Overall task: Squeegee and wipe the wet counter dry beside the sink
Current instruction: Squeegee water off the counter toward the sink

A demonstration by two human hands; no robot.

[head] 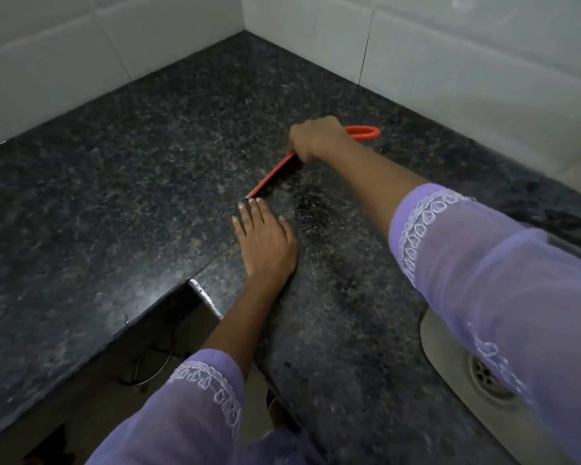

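Observation:
A red squeegee (275, 174) rests blade-down on the dark speckled granite counter (131, 162), its looped handle end sticking out behind my right hand (319, 139), which is shut around the handle. My left hand (265, 239) lies flat on the counter, fingers spread, fingertips almost touching the near end of the blade. A wet, darker streaky patch (311, 209) shows on the stone to the right of the blade. Both arms wear lilac sleeves with white embroidery.
White tiled walls (450, 62) meet in a corner behind the counter. A steel sink (446, 344) with its drain (487, 380) sits at the lower right, partly under my right sleeve. The counter steps inward at an L-shaped front edge (198, 290), with floor and cables below.

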